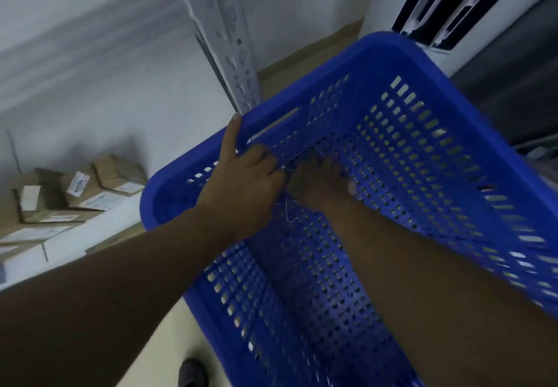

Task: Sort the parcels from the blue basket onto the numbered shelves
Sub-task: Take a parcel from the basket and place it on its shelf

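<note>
The blue basket [401, 63], perforated plastic, fills the right half of the view and is tilted toward me. No parcel shows clearly inside it. My left hand [241, 181] is at its far-left wall, index finger straight along the rim and the other fingers curled against the wall. My right hand [323, 181] reaches deep inside, fingers down on the perforated floor beside my left hand. Thin white edges show between the two hands; what they belong to is too blurred to tell. Several brown cardboard parcels [75, 193] with white labels lie on a white shelf [99, 226] at the left.
A grey slotted shelf post [226, 42] rises just behind the basket's far-left corner. A white unit with dark vents [447, 3] stands at the top right. Pale floor and a dark shoe [193, 371] show at the bottom.
</note>
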